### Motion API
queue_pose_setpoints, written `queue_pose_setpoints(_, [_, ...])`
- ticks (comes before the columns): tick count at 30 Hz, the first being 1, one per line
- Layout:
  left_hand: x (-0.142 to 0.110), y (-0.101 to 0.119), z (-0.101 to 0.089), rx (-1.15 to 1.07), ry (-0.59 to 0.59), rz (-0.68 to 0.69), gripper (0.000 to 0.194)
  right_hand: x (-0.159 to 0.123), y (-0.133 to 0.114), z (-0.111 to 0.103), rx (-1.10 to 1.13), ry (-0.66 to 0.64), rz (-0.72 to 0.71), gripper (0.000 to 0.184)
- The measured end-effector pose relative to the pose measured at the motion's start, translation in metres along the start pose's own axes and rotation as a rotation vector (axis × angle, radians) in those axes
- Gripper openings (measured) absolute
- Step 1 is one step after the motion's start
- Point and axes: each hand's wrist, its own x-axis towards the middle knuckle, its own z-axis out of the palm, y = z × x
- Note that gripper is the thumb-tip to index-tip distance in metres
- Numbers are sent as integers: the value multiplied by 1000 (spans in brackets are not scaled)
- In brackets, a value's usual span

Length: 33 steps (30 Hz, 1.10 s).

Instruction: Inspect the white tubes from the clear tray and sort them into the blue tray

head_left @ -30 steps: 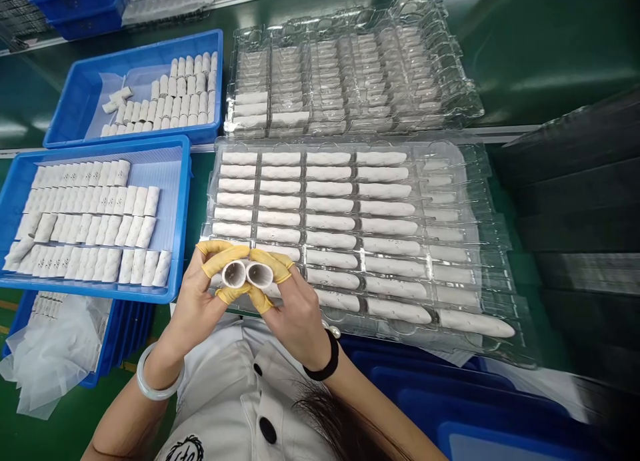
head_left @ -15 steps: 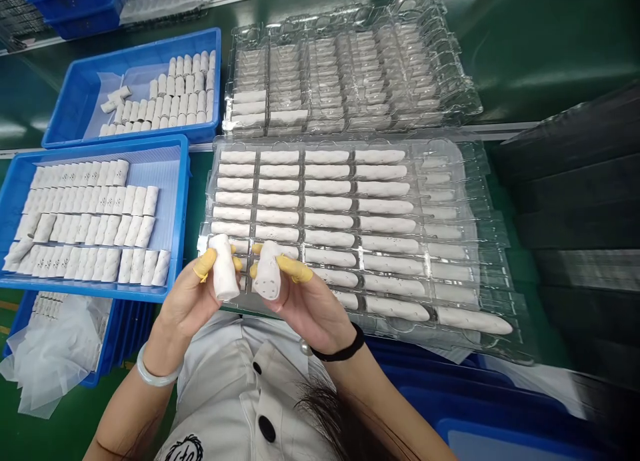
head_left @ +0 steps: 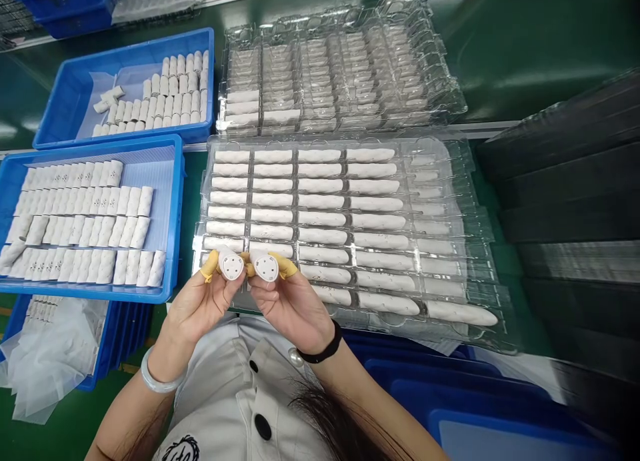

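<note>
In my left hand (head_left: 213, 291) a short white cylinder (head_left: 231, 266) is gripped between fingers in yellow finger cots, its round end with small dark holes facing me. My right hand (head_left: 280, 288) pinches a second white cylinder (head_left: 266, 267), its holed end turned to me as well. The two pieces are side by side, close together. Both hands are over the near left part of a clear plastic tray (head_left: 463, 248), where rows of long white pieces (head_left: 323, 202) lie in slots.
To the left, a blue bin (head_left: 173, 201) holds rows of white cylinders, some with dark marks. Another blue bin (head_left: 50, 118) behind it has more. Stacked clear trays (head_left: 370, 74) stand at the back. Dark stacked material (head_left: 575, 201) is on the right, blue bins (head_left: 425, 388) below.
Both cylinders have been tilted so their holed ends face me, and they have come closer together. Both hands still hold them. The whole view has shifted slightly.
</note>
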Motion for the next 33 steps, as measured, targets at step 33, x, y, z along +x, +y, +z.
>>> queue_pose_setpoints(33, [-4,1,14,-217,133,-47,35,-1,1,6,191,-16,34,18])
